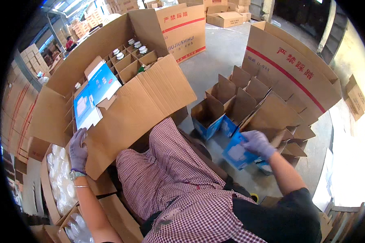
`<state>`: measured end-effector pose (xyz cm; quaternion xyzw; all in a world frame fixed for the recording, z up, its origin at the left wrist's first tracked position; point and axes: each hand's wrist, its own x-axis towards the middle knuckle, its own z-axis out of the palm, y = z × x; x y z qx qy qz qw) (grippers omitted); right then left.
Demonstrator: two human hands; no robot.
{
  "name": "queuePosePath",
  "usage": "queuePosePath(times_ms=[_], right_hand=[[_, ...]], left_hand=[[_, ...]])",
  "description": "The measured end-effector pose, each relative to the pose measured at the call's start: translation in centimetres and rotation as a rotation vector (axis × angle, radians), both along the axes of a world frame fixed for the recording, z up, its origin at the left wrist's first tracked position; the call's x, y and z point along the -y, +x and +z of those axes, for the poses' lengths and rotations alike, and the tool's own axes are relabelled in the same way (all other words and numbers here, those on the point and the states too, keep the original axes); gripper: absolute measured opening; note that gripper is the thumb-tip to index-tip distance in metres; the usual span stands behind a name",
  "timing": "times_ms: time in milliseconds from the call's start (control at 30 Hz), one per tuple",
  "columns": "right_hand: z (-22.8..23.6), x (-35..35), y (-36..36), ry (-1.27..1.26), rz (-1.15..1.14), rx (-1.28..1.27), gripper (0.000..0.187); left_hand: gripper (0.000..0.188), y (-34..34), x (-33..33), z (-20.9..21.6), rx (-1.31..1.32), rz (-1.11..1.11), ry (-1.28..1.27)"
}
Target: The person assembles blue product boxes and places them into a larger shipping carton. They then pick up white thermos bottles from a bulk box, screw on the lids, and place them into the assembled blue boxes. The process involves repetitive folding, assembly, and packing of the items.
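A large brown carton (138,117) stands open at my left, with cardboard dividers inside. Several bottles or jars with white caps (143,49) poke up from its cells. A flattened blue and white box (94,96) lies across the dividers. My left hand (78,149), in a grey glove, rests on the carton's near flap beside the blue box's lower end, fingers stretched out. On the right my gloved right hand (257,143), slightly blurred, has its fingers closed at a blue folded box (237,154). That box is beside upright brown dividers (271,115); the hand covers part of it.
Another carton (292,67) with a red stripe stands behind the dividers. Plastic-wrapped clear items (61,178) fill a box at lower left. Stacked cartons (225,18) line the back. A person (70,42) is far off at upper left.
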<state>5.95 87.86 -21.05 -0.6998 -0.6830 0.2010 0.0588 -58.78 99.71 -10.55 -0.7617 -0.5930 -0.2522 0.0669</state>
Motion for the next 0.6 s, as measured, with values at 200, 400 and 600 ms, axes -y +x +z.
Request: queuePosePath(times_ms=[200,400,600], right_hand=[[-17.0,-8.3,-6.6,0.081,-0.099,0.052,0.030],[-23.9,-12.2,-7.0,0.060,-0.298,0.050,0.038],[-3.7,-10.5,-8.8,0.815,-0.279,-0.510,0.049]], left_hand=[[0.025,-0.4,0.2,0.9,-0.054,-0.026,0.251],[0.014,2.1,1.1,5.6,0.458,-0.048,0.455],[0.033,9.4,10.3,16.6,0.476,-0.312,1.242]])
